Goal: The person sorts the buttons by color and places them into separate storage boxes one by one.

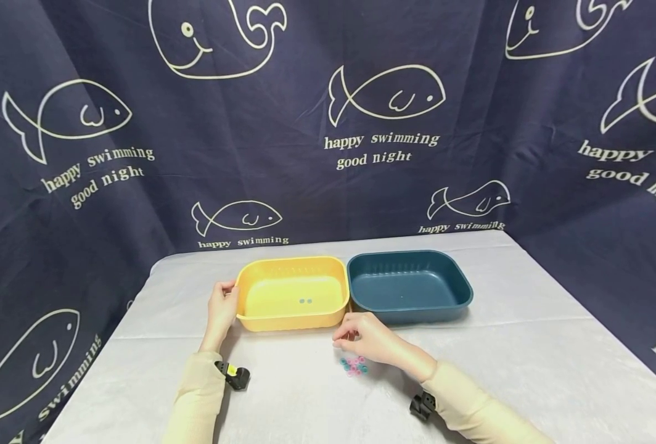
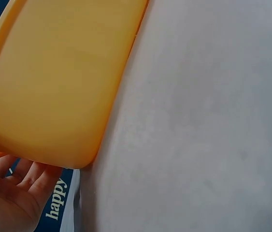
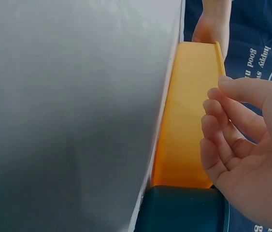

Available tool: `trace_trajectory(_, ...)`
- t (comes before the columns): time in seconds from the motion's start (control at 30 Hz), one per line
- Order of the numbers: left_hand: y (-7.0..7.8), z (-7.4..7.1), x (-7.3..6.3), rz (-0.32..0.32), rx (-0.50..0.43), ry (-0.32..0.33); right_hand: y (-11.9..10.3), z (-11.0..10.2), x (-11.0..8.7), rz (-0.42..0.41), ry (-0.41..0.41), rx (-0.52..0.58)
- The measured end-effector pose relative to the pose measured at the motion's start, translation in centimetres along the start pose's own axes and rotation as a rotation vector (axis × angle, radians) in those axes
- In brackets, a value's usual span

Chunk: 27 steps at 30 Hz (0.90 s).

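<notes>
My left hand (image 1: 222, 308) rests at the left end of a yellow bin (image 1: 291, 324). In the left wrist view its fingers (image 2: 41, 181) lie nearly straight against the bin's end wall, tips hidden behind it. Two small blue beads (image 1: 305, 301) lie inside the bin. My right hand (image 1: 375, 338) hovers by the bin's near right corner, just above a small pile of pink and teal beads (image 1: 354, 365) on the table. Its fingers (image 3: 218, 128) are bent, thumb tip beside the index tip; I cannot tell whether a bead sits between them.
A dark teal bin (image 1: 408, 316) stands right of the yellow one, side by side with it. Both are on a table with a pale cloth (image 1: 283, 394). A navy curtain (image 1: 306, 185) with fish drawings hangs behind the table. Each wrist wears a small black camera (image 1: 422, 406).
</notes>
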<state>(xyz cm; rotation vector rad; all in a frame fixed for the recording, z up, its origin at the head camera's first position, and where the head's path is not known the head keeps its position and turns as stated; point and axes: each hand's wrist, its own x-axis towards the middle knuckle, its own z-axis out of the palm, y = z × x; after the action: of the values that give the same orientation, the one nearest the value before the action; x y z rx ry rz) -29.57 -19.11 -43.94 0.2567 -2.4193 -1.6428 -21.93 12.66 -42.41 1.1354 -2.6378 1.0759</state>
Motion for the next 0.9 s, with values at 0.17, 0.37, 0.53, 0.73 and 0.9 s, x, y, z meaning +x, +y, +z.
trace_trajectory(0.17,0.03,0.01,-0.01,-0.002,-0.004,-0.002,0.02,0.05,-0.05,0.006,-0.025,-0.026)
trace_trajectory(0.37,0.01,0.02,0.08,0.001,-0.006,0.001,-0.13,0.03,-0.17,-0.007,-0.074,-0.034)
trace_trajectory(0.53,-0.09,0.00,0.15,0.001,-0.006,0.010,-0.20,0.10,-0.23,0.002,-0.107,-0.040)
trace_trajectory(0.73,-0.15,0.02,0.19,-0.010,-0.002,0.008,0.00,0.22,-0.33,-0.004,-0.134,-0.114)
trace_trajectory(0.9,-0.16,0.04,0.19,-0.007,0.006,0.007,-0.07,0.08,-0.40,-0.003,-0.162,-0.135)
